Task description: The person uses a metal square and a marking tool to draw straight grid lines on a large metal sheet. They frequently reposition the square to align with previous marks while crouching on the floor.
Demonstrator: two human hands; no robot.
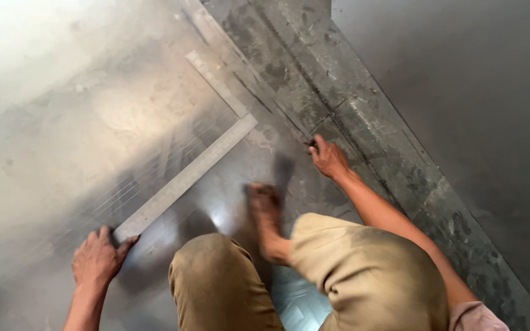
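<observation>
Square: big L-shaped steel square, dull grey and scuffed, lying flat on the sheet metal. Long blade runs from the lower left up to a corner near the middle of the view, and the shorter leg goes off toward the top.
Left hand: fingers curled over the near end of the long blade, pinning it down on the sheet.
Right hand: closed round a small dark tool, pretty sure it's a scriber but it's too small to tell, tip down by the sheet's edge just past the square's corner.
Sheet: shiny, hazy glare at upper left, thin parallel scratched lines beside the blade.
Body: crouched, khaki-trousered knees low in view, bare foot on the sheet between the hands.
Floor: dark stained concrete strip along the right.
</observation>
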